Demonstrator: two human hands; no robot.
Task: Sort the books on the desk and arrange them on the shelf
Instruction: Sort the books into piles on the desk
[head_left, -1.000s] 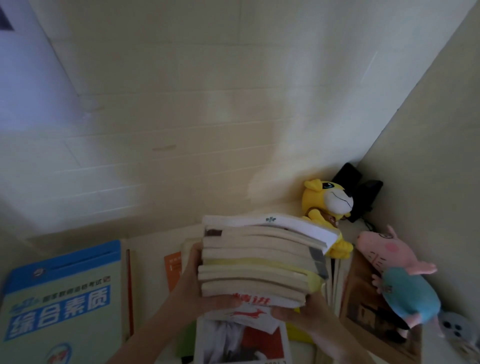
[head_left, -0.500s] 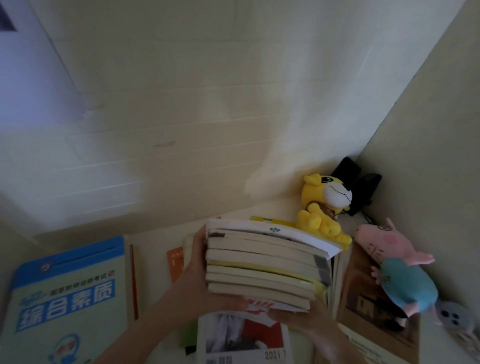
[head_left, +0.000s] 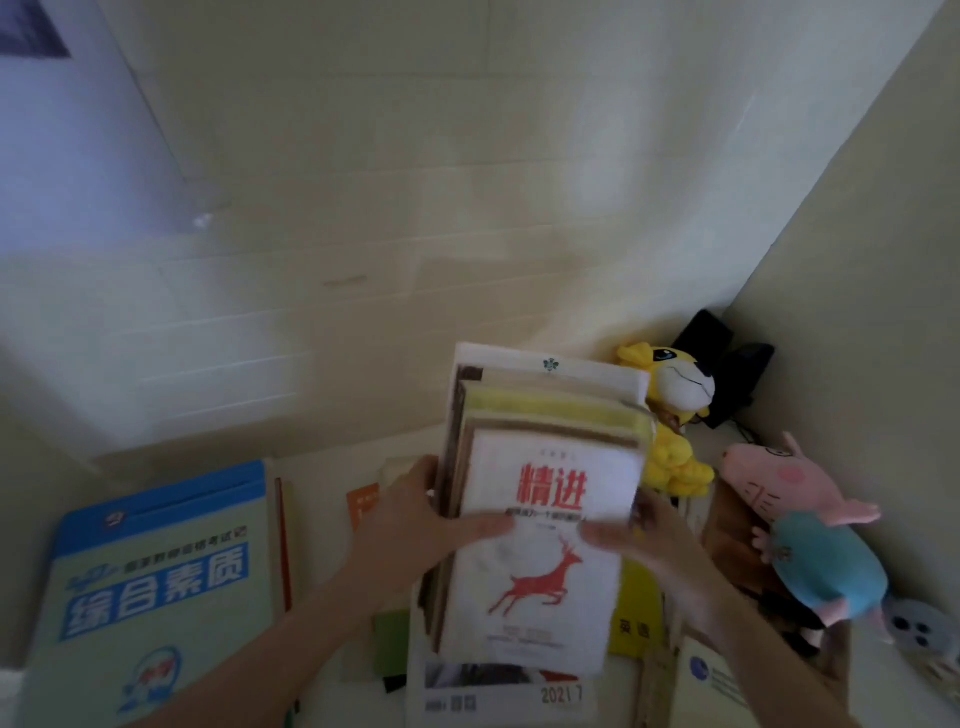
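We count two hands, one left hand (head_left: 415, 514) and one right hand (head_left: 644, 535), together holding one stack of books (head_left: 556, 415). At least four books show in it; blur hides the exact number. One white cover with a red deer (head_left: 535, 582) faces us. Six more items of reading matter lie below: one blue and green book (head_left: 156, 571), one orange book (head_left: 363, 506), one 2021 magazine (head_left: 498, 691), one yellow book (head_left: 636, 618), one white booklet (head_left: 711, 675), one brown book (head_left: 727, 530). We count two plush toys, one yellow toy (head_left: 670, 395) and one pink pig (head_left: 800, 525), plus two black objects (head_left: 701, 338) and one grey disc (head_left: 917, 631)
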